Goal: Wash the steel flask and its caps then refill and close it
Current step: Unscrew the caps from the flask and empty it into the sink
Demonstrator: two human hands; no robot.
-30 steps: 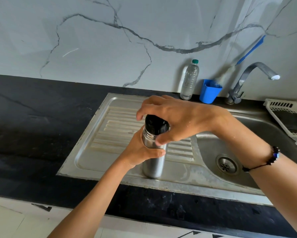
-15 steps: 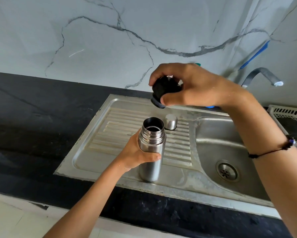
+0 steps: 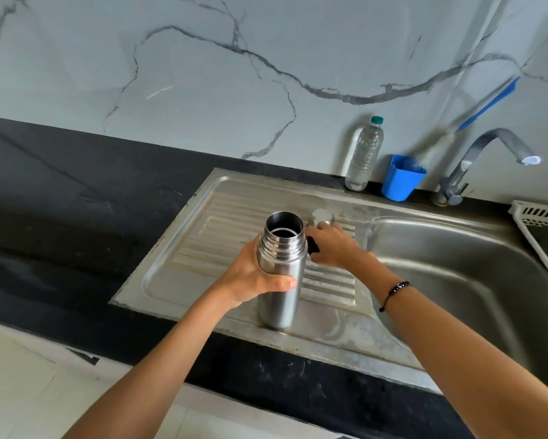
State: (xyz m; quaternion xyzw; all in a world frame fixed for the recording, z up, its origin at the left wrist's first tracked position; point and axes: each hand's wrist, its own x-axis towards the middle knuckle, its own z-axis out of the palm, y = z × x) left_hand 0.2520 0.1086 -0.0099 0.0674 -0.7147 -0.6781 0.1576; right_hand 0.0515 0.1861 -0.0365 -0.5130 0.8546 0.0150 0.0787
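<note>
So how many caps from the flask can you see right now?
2. The steel cap stands on the drainboard behind the right hand. The black inner cap is in that hand, mostly hidden, beside the open flask that the left hand holds.

open steel flask (image 3: 280,274) upright on the drainboard; steel cap (image 3: 321,217) behind it; black stopper (image 3: 312,245) mostly hidden.

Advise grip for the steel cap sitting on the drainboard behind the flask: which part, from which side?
Take the steel cap by its round side wall, coming straight down from above. It stands upright on the ribbed drainboard, closed end up, so fingers can span it. The flask and right hand crowd its near side; its far side looks free.
</note>
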